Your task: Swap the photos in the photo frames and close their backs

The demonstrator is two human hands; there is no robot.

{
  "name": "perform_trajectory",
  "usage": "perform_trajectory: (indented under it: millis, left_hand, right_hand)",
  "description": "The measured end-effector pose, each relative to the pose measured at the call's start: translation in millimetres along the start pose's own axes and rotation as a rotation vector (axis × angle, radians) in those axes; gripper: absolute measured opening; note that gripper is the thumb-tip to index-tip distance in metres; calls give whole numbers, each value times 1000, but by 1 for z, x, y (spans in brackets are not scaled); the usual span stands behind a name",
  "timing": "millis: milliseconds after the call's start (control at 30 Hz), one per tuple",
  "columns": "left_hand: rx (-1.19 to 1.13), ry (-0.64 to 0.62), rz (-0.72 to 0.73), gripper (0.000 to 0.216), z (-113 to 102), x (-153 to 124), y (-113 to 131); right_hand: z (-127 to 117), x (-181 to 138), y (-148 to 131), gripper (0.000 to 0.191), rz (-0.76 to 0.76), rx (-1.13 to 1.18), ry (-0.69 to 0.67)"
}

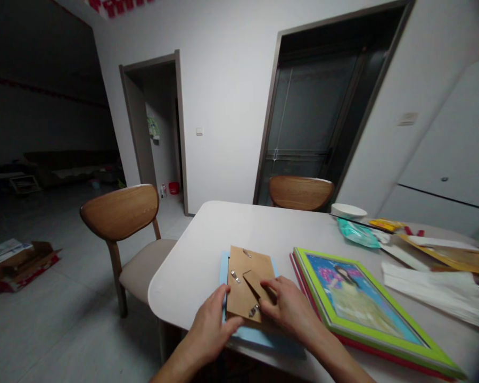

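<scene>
A light-blue picture frame [223,266] lies face down near the front edge of the white table [239,223]. Its brown backing board [249,266] carries small metal clips and a fold-out stand flap. My left hand [212,322] rests on the board's near-left corner, fingers bent and pressing on its edge. My right hand [289,308] lies on the board's near-right part, fingertips pinched at the stand flap and a clip. Neither hand lifts the frame.
A green-framed picture [367,308] lies to the right on top of a red frame. Further right are white papers [435,290], a teal packet [357,232], a white bowl [348,210] and clutter. Two wooden chairs [123,218] stand at the table. A cardboard box [19,260] lies on the floor.
</scene>
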State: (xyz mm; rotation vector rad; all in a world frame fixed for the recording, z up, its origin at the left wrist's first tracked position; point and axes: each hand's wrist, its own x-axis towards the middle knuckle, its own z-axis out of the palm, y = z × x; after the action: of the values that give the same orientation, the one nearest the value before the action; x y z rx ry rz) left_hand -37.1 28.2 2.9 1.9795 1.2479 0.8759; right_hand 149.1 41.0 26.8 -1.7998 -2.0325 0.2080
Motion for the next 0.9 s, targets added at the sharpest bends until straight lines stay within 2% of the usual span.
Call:
perform_trajectory:
  millis: [100, 167, 267, 367, 467, 667, 800, 900]
  left_hand:
    - [-251, 134, -65, 32, -5, 14, -2]
    - [-394, 211, -152, 29, -10, 21, -9]
    - [-507, 265, -247, 32, -25, 23, -26]
    - [-504, 290, -299, 36, -46, 14, -47]
    - [-461, 295, -348, 38, -64, 6, -65]
    - [-226, 312, -333, 28, -86, 7, -86]
    - [-62, 388, -259, 32, -83, 9, -79]
    - [-18, 371, -175, 36, -58, 7, -54]
  right_hand:
    - [-6, -1, -19, 30, -65, 71, 5]
    - [-5, -2, -25, 29, -127, 165, 5]
    - [1, -4, -14, 34, -120, 243, 46]
    - [10, -5, 15, 38, -18, 106, 76]
    - [20, -5, 37, 44, 73, -61, 41]
    - [32, 1, 45, 53, 217, -145, -24]
    - [21, 7, 43, 57, 302, 41, 28]
    - [3, 6, 32, 61, 465, 494, 12]
